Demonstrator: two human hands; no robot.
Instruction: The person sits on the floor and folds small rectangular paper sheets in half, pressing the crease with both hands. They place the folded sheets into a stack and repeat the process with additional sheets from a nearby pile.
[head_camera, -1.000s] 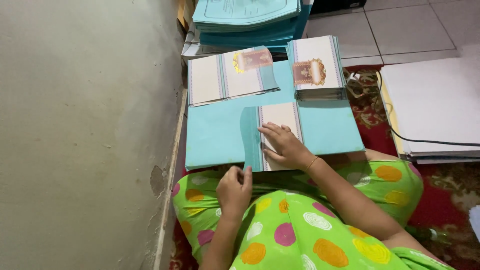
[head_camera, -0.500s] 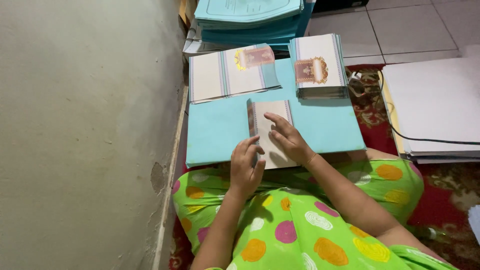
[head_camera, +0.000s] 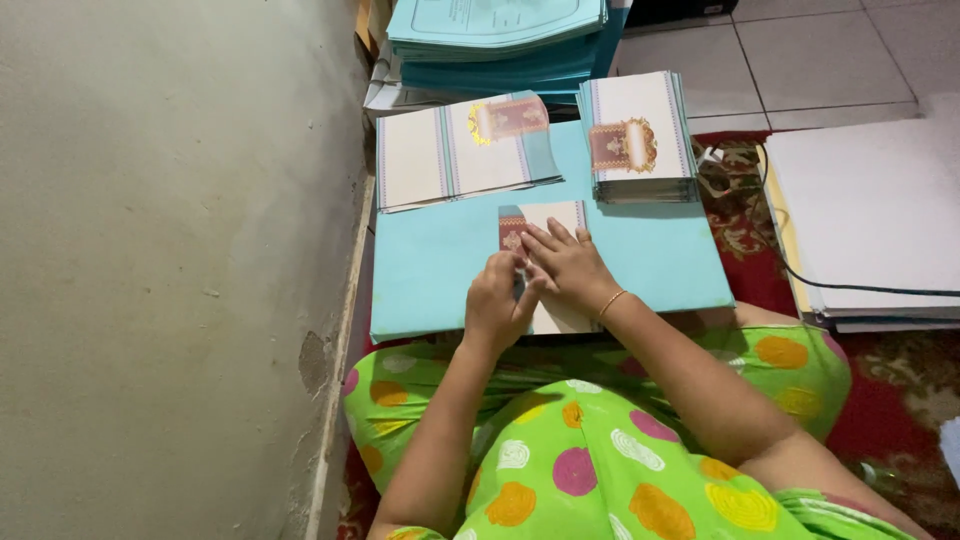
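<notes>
Counted in view: two hands, left hand (head_camera: 497, 305) and right hand (head_camera: 570, 262); one folded card (head_camera: 548, 218) beneath them; one flat pile of unfolded printed sheets (head_camera: 455, 152); one stack of folded cards (head_camera: 638, 135); one turquoise board (head_camera: 650, 255); one pile of turquoise folders (head_camera: 500, 35); one gold bracelet (head_camera: 611, 300).

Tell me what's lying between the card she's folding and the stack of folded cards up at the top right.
Only a bare strip of the light blue board lies between the folded card under both hands and the stack of folded cards, seen from the head camera.
</notes>
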